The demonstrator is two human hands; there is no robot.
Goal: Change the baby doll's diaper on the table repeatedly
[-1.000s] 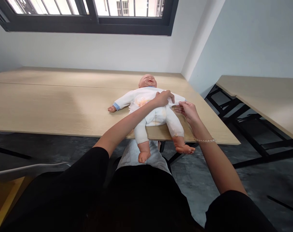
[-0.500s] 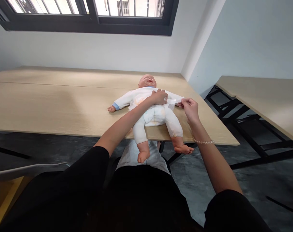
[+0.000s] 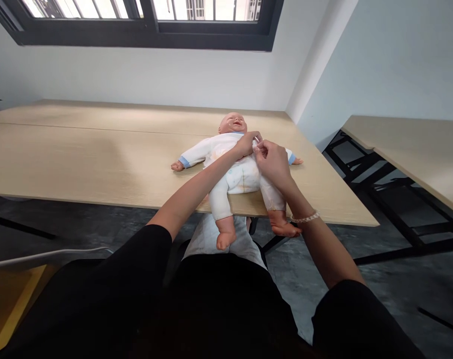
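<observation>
As right hand (image 3: 274,162) pinches edge of white padded diaper (image 3: 244,179), left hand (image 3: 246,144) alongside, hold unclear; likely waist adjusting, next needing steadiness.

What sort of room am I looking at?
Perhaps a classroom or training room: a baby doll lies on a long light table, a second table stands to the right, and there is a barred window beyond.

Forearms (image 3: 196,192) angled inward, left grip (image 3: 247,145) and right grip (image 3: 271,158) curl close together.
</observation>
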